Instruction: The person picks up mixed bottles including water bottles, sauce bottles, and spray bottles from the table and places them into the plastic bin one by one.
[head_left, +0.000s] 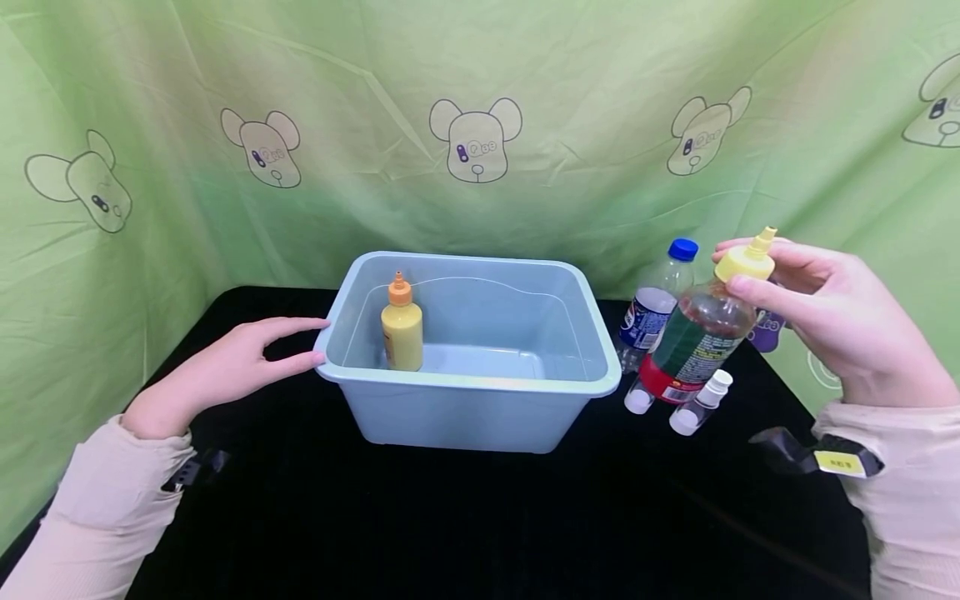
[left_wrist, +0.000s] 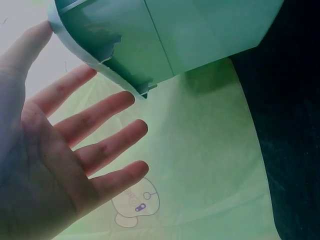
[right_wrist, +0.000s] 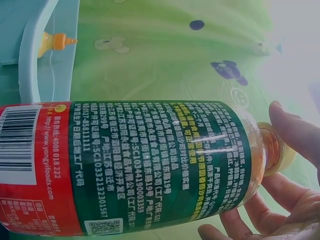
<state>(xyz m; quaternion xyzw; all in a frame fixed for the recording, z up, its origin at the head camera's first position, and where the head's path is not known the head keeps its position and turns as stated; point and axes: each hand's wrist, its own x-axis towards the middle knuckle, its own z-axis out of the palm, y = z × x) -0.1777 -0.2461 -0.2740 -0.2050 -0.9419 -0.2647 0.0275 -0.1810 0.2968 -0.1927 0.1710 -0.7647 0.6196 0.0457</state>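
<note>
A large squeeze bottle (head_left: 693,342) with a green and red label and a yellow nozzle cap hangs tilted from my right hand (head_left: 847,308), whose thumb and fingers grip it around the cap. In the right wrist view the label of this bottle (right_wrist: 150,165) fills most of the picture. My left hand (head_left: 240,358) touches the left rim of the light blue plastic tub (head_left: 465,417) with straight, spread fingers, seen also as the hand (left_wrist: 75,140) in the left wrist view. Inside the tub, at its left, stands a yellow squeeze bottle (head_left: 402,333) with an orange nozzle cap.
Right of the tub stands a clear bottle (head_left: 652,308) with a blue cap and label. Small clear bottles with white caps (head_left: 697,404) are below the held bottle, which partly hides them. A black cloth (head_left: 450,525) covers the table; a green curtain (head_left: 480,217) hangs behind.
</note>
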